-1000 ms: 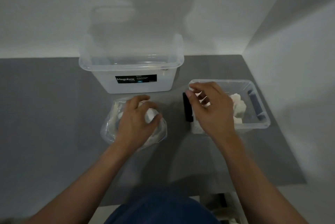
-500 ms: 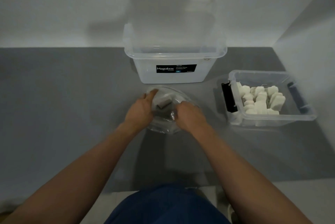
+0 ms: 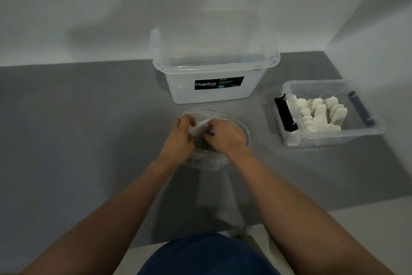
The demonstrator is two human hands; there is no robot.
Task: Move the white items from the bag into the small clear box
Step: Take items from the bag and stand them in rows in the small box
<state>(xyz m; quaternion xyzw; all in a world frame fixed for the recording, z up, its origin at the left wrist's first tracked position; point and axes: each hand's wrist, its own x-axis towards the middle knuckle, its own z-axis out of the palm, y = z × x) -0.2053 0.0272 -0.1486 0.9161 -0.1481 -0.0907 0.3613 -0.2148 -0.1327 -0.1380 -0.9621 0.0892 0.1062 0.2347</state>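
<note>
Clear plastic bag (image 3: 215, 158) at frame centre on grey surface (image 3: 89, 129) | our left hand (image 3: 178, 141) and right hand (image 3: 225, 138) both curl into its mouth, likely spreading it; what they pinch we cannot tell | white items (image 3: 321, 114) fill small box (image 3: 365, 132) at right | bag contents hidden.

Large clear box (image 3: 214, 78), front wall: black rectangular label (image 3: 219, 83). White lettering "Megabox" legible at the label's left end. Small blue patch with white characters below centre, reads roughly "12L", uncertain. Remaining smaller lines of white print on the label's right portion too fine to read. No other legible text in view.
</note>
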